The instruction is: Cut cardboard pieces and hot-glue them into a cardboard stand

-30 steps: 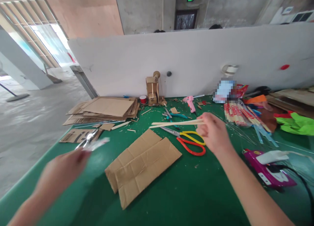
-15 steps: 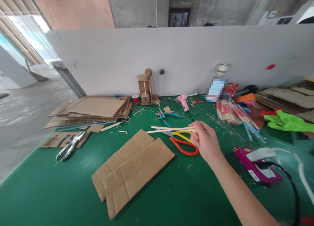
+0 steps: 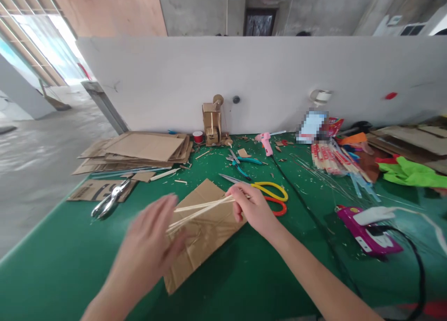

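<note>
Thin wooden sticks above the cardboard sheet near the table's middle, pinched at one end by the right hand; left hand spread open, blurred, touching their other ends; scissors just beyond

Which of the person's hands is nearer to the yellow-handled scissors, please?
Right. The right hand sits just beside the yellow-handled scissors; the left hand is farther away, over the cardboard sheet.
</note>
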